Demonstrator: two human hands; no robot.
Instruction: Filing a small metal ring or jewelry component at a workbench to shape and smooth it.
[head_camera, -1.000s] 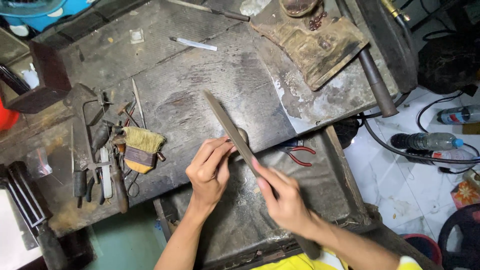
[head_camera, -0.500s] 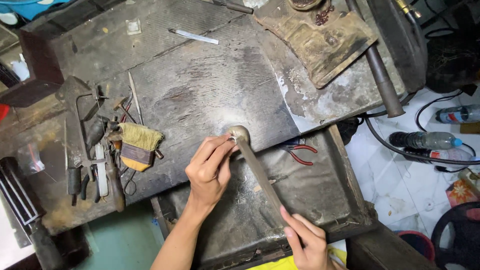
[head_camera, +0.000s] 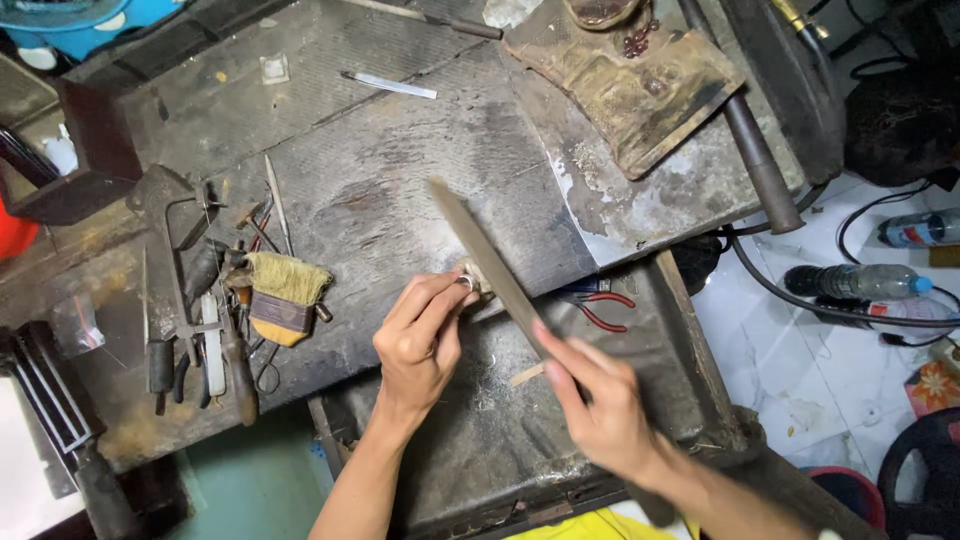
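Dark, worn workbench (head_camera: 330, 130) spans the view, its open drawer tray (head_camera: 500, 440) below your hands holding only dust and filings. Your right hand (head_camera: 600, 400) grips the long flat file (head_camera: 490, 265) by its handle end — blade angled across a small ring (head_camera: 468, 280). Your left hand (head_camera: 420, 340) pinches that ring at the bench edge — bristle brush (head_camera: 285, 295) lies further left.

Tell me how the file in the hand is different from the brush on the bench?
The file is long, thin, dark metal; the brush is short and wide with pale yellow bristles. The file is held by the right hand and tilted over the piece pinched by the left hand; the brush lies untouched among small tools. The file is hard, the brush looks soft. Both are hand tools at the same worn bench.
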